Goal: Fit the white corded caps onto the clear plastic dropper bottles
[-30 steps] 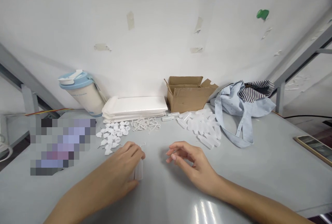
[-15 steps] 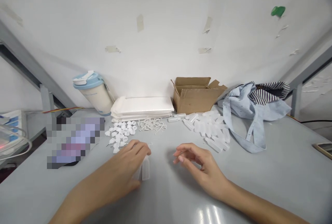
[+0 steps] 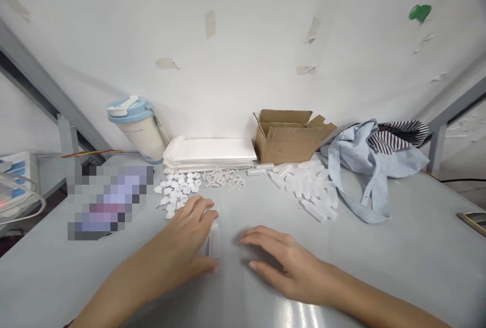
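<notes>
A small translucent plastic bottle (image 3: 214, 242) lies on the grey table beneath my left hand (image 3: 192, 237). The fingers and thumb of that hand are spread around it, and part of a second clear piece shows beside it. Whether the fingers touch the bottle I cannot tell. My right hand (image 3: 281, 262) hovers to the right of it with fingers and thumb apart, holding nothing. White caps (image 3: 178, 186) lie in a pile just beyond my left hand. A heap of thin white tube pieces (image 3: 225, 178) sits beside them. More translucent bottles (image 3: 313, 186) are piled at the right.
Along the wall stand a blue-lidded cup (image 3: 136, 128), a stack of white padded envelopes (image 3: 212, 152) and an open cardboard box (image 3: 290, 140). A light blue cloth bag (image 3: 379, 153) lies at the right, its strap on the table. A blurred-out flat object (image 3: 117, 201) is at the left.
My right hand has moved a little left and nearer to me, its fingers spreading wider. My left hand has opened more over the bottle. The camera view has shifted slightly.
</notes>
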